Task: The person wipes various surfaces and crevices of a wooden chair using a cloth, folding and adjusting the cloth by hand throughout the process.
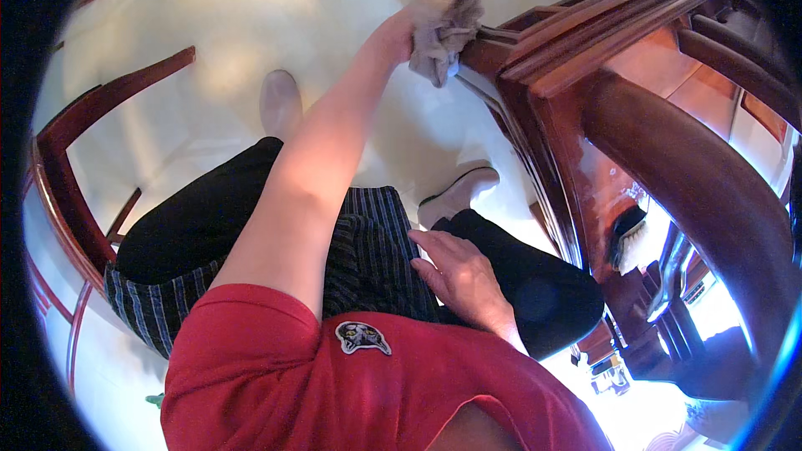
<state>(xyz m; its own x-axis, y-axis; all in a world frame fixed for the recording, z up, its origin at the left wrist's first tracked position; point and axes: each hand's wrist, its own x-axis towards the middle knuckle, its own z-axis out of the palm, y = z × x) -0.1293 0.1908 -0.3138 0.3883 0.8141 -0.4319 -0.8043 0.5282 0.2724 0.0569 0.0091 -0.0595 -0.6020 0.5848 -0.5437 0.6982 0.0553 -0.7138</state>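
Observation:
My left arm stretches out ahead, and my left hand [404, 35] is closed round a crumpled grey-beige cloth [443, 38]. The cloth is at the near left corner of a dark red-brown wooden piece of furniture [543, 75] and seems to touch it. Motion smears the cloth's upper part, and it hides most of my fingers. Over my lap, my right hand [464, 276] is held with its fingers apart and nothing in it, by a striped dark apron [376, 234].
Thick curved wooden parts [693, 167] of the furniture rise at right. A black brush-like thing with pale bristles [628, 238] lies among them. Another curved wooden piece [67, 142] stands at left. My shoes [281, 104] rest on the pale floor [225, 25].

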